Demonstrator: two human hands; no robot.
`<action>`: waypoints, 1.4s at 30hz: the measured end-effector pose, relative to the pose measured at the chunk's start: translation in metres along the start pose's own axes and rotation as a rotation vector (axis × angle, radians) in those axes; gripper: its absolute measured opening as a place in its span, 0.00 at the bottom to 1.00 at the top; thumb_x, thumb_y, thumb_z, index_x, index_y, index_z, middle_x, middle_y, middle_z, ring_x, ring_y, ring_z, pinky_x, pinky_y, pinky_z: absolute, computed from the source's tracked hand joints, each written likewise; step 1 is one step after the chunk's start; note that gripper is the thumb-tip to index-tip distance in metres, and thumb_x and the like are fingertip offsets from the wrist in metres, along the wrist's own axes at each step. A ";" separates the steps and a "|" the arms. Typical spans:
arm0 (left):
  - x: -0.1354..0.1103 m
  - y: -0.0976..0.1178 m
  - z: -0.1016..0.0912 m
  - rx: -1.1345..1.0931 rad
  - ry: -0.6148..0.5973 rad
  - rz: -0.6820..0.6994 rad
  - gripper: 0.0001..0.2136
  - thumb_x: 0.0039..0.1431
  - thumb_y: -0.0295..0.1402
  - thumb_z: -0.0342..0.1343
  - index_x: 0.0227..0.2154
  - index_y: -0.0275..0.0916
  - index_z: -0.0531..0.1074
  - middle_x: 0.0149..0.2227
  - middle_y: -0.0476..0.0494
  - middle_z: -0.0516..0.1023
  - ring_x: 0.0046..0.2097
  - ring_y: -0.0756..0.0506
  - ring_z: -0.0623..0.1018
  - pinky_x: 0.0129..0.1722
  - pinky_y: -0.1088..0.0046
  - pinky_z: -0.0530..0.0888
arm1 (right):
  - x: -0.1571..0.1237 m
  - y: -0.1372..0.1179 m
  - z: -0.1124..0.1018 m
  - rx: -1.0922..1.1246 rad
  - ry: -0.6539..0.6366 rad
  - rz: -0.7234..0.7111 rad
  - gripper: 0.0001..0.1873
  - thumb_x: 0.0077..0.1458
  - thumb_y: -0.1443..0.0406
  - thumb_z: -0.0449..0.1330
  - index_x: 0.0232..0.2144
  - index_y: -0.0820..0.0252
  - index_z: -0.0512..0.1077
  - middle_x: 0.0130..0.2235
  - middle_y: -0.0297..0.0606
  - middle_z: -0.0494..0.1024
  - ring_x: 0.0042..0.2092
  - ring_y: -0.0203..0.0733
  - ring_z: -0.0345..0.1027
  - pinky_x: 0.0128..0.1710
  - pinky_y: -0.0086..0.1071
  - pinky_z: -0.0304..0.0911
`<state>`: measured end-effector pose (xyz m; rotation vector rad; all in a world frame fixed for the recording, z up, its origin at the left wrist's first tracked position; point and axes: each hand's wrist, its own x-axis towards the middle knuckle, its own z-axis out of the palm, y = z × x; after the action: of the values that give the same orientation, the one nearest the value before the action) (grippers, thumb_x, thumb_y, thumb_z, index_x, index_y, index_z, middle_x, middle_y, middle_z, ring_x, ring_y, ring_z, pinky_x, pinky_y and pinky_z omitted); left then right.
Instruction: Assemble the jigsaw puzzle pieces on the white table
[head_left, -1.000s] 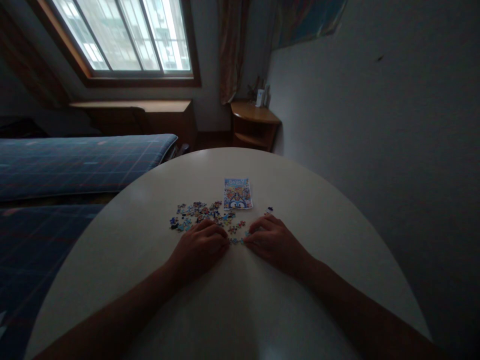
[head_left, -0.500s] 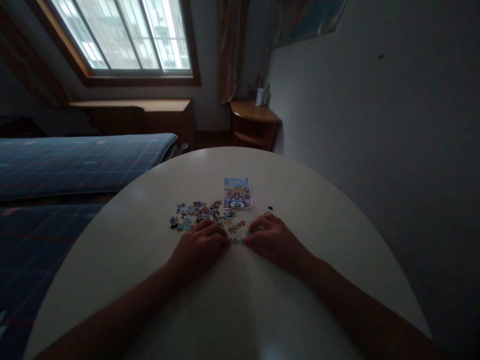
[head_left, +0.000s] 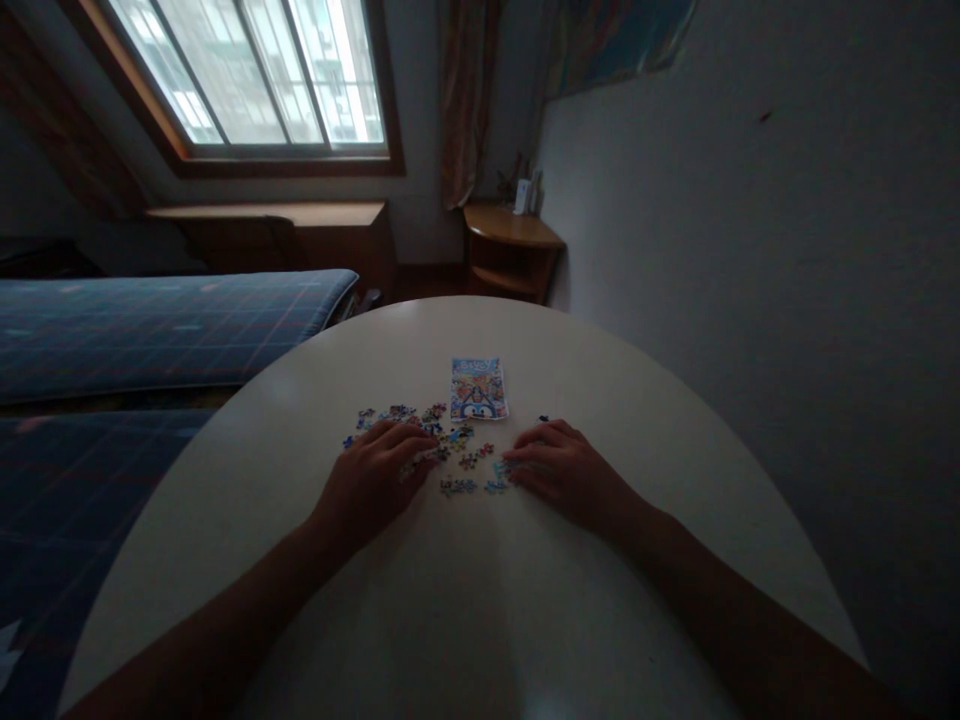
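Observation:
My left hand (head_left: 379, 468) lies over the near side of a heap of loose jigsaw pieces (head_left: 401, 412), its fingers apart and pieces showing under them. A short joined strip of jigsaw pieces (head_left: 458, 487) rests on the white table just right of that hand. My right hand (head_left: 559, 462) is at the right of the pieces, fingers loosely bent and apart. Its fingertips are close to light-blue pieces (head_left: 496, 487), partly covering others. Between the hands lie a few more loose pieces (head_left: 469, 461).
A picture sheet with a penguin (head_left: 478, 390) lies flat beyond the pieces. One dark piece (head_left: 544, 418) sits past my right hand. The round white table (head_left: 465, 620) borders a plaid-covered bed (head_left: 165, 325) on the left and a wall (head_left: 735, 240) on the right.
My left hand has moved left and away from the joined strip, onto the heap. My right hand has drawn slightly right, uncovering light-blue pieces. The view has shifted a little.

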<state>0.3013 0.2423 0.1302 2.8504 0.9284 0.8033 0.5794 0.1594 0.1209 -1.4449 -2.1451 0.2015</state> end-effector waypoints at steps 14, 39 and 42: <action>0.003 -0.037 -0.002 0.128 -0.141 -0.297 0.11 0.64 0.35 0.52 0.44 0.43 0.78 0.49 0.44 0.78 0.50 0.40 0.74 0.52 0.61 0.73 | -0.003 0.028 -0.011 -0.121 0.048 0.104 0.10 0.59 0.63 0.60 0.42 0.54 0.79 0.44 0.42 0.79 0.48 0.49 0.69 0.50 0.46 0.66; 0.007 -0.017 -0.029 0.145 -0.399 -0.303 0.08 0.60 0.40 0.57 0.37 0.43 0.76 0.41 0.45 0.78 0.45 0.41 0.76 0.42 0.65 0.72 | -0.003 0.032 -0.010 -0.134 0.089 0.131 0.11 0.61 0.61 0.57 0.43 0.54 0.77 0.46 0.43 0.78 0.48 0.49 0.69 0.51 0.47 0.65; 0.007 -0.013 -0.028 0.154 -0.403 -0.309 0.09 0.60 0.40 0.57 0.38 0.43 0.76 0.41 0.44 0.77 0.45 0.41 0.76 0.43 0.66 0.73 | -0.003 0.030 -0.010 -0.135 0.087 0.126 0.11 0.60 0.62 0.57 0.42 0.54 0.78 0.45 0.43 0.78 0.48 0.48 0.70 0.51 0.45 0.65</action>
<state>0.2856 0.2538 0.1557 2.7253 1.3567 0.1252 0.6096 0.1676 0.1159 -1.6365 -2.0331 0.0384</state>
